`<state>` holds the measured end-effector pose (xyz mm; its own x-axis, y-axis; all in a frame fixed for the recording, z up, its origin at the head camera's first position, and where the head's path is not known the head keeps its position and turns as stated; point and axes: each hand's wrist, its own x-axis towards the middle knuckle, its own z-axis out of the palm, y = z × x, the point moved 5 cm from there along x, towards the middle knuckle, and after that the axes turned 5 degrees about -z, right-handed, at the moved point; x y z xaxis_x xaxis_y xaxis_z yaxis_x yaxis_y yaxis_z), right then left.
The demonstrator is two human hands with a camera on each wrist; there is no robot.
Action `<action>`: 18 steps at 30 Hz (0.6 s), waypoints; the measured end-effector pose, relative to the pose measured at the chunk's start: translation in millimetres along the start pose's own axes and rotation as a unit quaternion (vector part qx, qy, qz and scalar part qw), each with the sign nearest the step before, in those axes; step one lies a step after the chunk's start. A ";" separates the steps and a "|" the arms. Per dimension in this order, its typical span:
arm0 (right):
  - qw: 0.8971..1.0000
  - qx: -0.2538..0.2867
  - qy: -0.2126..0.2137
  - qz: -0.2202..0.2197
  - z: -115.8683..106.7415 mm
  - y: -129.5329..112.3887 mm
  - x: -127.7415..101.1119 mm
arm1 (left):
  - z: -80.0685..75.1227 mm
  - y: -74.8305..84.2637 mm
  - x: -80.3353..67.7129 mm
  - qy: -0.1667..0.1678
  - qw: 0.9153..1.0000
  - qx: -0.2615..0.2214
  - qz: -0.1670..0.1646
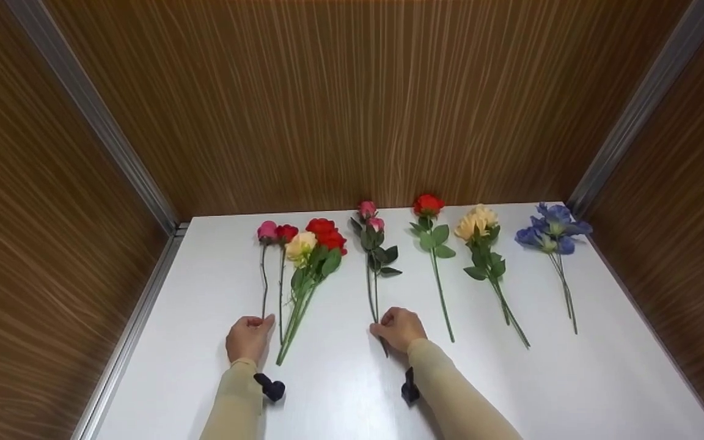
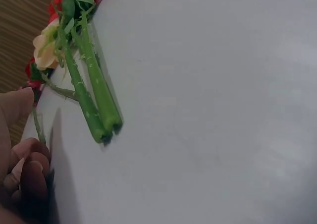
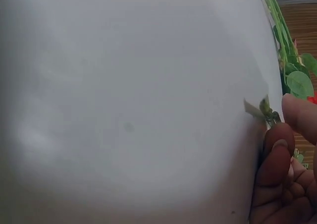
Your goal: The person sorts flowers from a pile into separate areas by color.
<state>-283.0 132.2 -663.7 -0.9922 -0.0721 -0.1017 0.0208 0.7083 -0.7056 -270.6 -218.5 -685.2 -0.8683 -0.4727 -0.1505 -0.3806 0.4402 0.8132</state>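
My left hand (image 1: 248, 339) is low at the left of the table, thumb and fingers at the lower end of a thin-stemmed pink rose (image 1: 267, 231). In the left wrist view the stem runs down into the curled fingers (image 2: 35, 157), which hide its end. My right hand (image 1: 401, 330) pinches the lower stems of the pink roses (image 1: 376, 238) with dark leaves, near the middle. Stem ends (image 3: 265, 107) poke out past the fingertips in the right wrist view. Beside the left hand lie a dark red rose (image 1: 286, 233) and a bunch with cream (image 1: 300, 247) and red flowers (image 1: 326, 232).
Right of the hands lie a red rose (image 1: 429, 206), cream flowers (image 1: 478, 223) and blue flowers (image 1: 553, 229), stems toward me. The white table (image 1: 340, 403) is bounded by wood-grain panels (image 1: 352, 110) at the back and sides. Each wrist wears a black camera.
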 end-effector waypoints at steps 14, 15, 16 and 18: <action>1.000 0.008 -0.014 -0.018 0.2 0.7 -3.5 | -3.7 -1.1 6.7 0.009 0.999 0.050 0.007; 1.000 0.009 -0.014 -0.017 -0.1 1.1 -3.4 | -4.3 -0.4 6.4 0.007 0.999 0.050 0.010; 1.000 0.009 -0.015 -0.017 -0.5 1.4 -3.4 | -4.7 0.3 6.1 0.005 0.999 0.048 0.012; 1.000 0.010 -0.014 -0.017 -1.4 1.7 -3.2 | -5.5 1.7 5.5 0.001 0.999 0.047 0.016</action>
<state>-279.9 134.7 -663.7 -0.9885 -0.1164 -0.0970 -0.0105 0.6909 -0.7229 -274.3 -224.6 -681.6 -0.8794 -0.4595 -0.1244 -0.3817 0.5247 0.7609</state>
